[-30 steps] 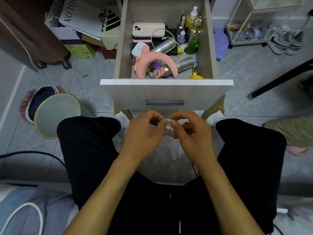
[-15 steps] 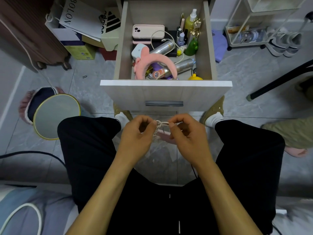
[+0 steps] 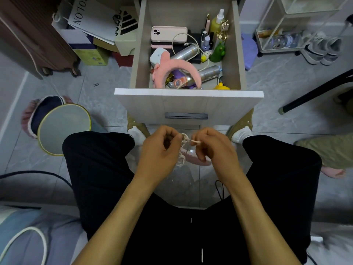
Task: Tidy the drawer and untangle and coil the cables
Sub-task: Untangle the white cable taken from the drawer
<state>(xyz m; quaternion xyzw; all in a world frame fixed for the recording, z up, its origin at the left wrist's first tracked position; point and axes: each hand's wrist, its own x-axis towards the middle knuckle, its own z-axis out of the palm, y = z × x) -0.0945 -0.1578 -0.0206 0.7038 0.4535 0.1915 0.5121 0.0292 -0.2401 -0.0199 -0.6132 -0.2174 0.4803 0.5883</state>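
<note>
Carefully, with the left hand pinching the cable bundle and the right hand pinching its free end just beside, the person should wrap snugly, keeping loops even, below the drawer.

Open drawer holds phone, headband, possibly spray cans.

Both hands curled (pinching)

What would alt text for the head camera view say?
Both hands, left hand and right hand, pinch a tangled white cable above the person's lap. Ahead stands an open drawer cluttered with a pink headband.
</note>
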